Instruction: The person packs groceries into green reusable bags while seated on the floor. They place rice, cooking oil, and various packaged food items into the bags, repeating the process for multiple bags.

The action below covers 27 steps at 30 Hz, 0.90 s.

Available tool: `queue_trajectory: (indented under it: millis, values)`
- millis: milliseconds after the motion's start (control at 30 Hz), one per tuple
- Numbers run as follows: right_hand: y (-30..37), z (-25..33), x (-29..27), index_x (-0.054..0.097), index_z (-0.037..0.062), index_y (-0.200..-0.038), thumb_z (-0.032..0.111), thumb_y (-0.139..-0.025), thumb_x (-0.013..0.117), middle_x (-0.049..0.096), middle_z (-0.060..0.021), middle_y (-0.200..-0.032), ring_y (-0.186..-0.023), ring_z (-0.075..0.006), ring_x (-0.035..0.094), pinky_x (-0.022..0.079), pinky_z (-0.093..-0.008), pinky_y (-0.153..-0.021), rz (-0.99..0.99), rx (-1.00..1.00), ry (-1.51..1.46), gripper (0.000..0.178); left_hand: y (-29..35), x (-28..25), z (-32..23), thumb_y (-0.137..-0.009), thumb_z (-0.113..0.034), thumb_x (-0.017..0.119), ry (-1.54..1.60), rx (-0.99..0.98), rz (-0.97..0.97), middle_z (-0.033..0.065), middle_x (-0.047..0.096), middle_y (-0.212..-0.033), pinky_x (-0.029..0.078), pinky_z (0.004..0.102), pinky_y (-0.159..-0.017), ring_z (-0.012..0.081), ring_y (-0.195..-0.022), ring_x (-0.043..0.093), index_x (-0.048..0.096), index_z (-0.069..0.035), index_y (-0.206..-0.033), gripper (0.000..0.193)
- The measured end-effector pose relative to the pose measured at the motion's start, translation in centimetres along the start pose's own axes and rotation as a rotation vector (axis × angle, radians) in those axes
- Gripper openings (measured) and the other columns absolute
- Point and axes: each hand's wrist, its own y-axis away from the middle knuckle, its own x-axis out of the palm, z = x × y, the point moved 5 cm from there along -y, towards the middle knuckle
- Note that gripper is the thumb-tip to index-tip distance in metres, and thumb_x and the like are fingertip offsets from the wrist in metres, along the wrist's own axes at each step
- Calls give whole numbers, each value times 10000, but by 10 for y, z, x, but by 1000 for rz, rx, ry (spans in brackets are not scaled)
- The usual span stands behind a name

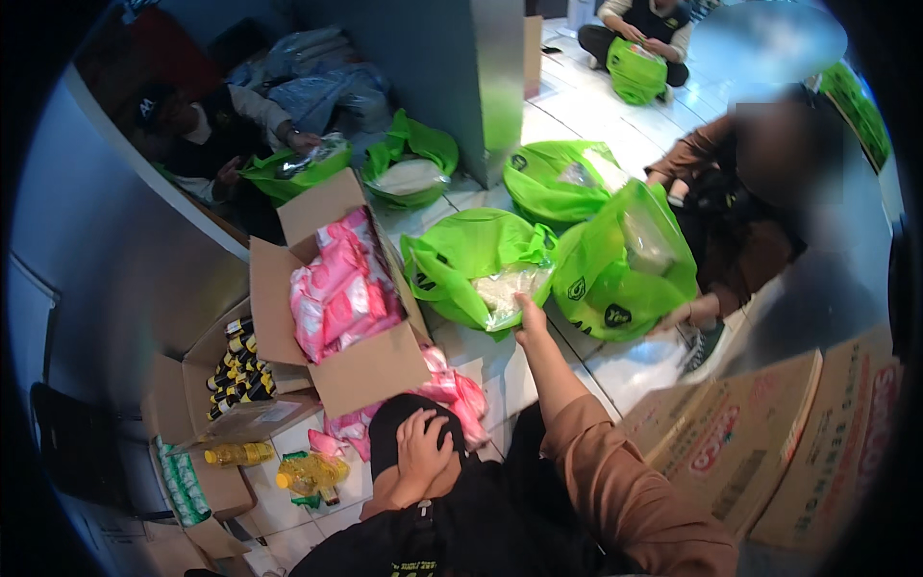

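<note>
My left hand (425,452) rests on my dark-clothed knee, fingers laid over it, holding nothing. With my arm stretched forward, my right hand (530,315) grips the near rim of an open green fabric bag (450,252); the fingers under the rim are hidden. A clear plastic pack of what looks like white rice (510,290) lies inside, right by my thumb. Touching that bag on the right is a second green bag (615,288) with a clear pack in it, and a co-worker's hand (687,313) is at its lower side.
An open carton (370,370) of pink packs stands left of the bags. Further left are a carton of dark bottles (240,375) and yellow oil bottles (312,473) on the tiles. Large flat cartons (721,442) lie at right. Other people sit with green bags beyond a wall corner (495,87).
</note>
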Motion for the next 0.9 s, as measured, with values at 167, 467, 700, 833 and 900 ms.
queue_trajectory:
  millis: [167, 467, 700, 833, 900]
  values:
    - [96, 8, -94, 489, -68, -1244, 174, -713, 741, 636, -161, -1104, -962, -311, 652, 524, -383, -847, -233, -166, 453, 636, -26, 20, -38, -767, -150, 734, 576, 44, -179, 132, 638, -1010, 466, 403, -920, 329, -1008, 622, 687, -53, -951, 214]
    - [216, 39, -95, 184, -177, -1325, 143, -744, 685, 206, -411, -1390, -1205, -547, 421, 418, -480, -1024, -191, -611, 1338, 831, -138, 18, -85, -728, -259, 705, -452, 16, 454, 174, 372, -1508, 214, 653, -1083, 419, -1438, 203, 760, -101, -907, 245]
    - [266, 68, -57, 523, 19, -1242, 259, -723, 700, 449, -258, -1343, -1290, -378, 453, 366, -594, -1007, -405, -941, 1850, 599, -178, 24, -19, -703, -36, 634, -226, 53, 247, 230, 514, -1305, 525, 471, -806, 434, -925, 635, 389, -107, -1455, 794]
    - [238, 85, -65, 677, 48, -984, 309, -811, 610, 671, -179, -1032, -1076, -349, 622, 471, -550, -875, -318, -391, 1955, 321, -205, -5, -19, -658, -31, 644, -94, -58, 256, 247, 618, -1079, 504, 470, -854, 430, -990, 613, 274, -43, -1505, 924]
    - [222, 85, -77, 685, 31, -938, 314, -834, 592, 689, -190, -978, -916, -373, 654, 500, -533, -796, -291, -295, 1922, 315, -203, -9, -10, -653, -48, 656, -50, -28, 284, 253, 612, -1100, 501, 462, -868, 430, -1004, 608, 293, -41, -1498, 920]
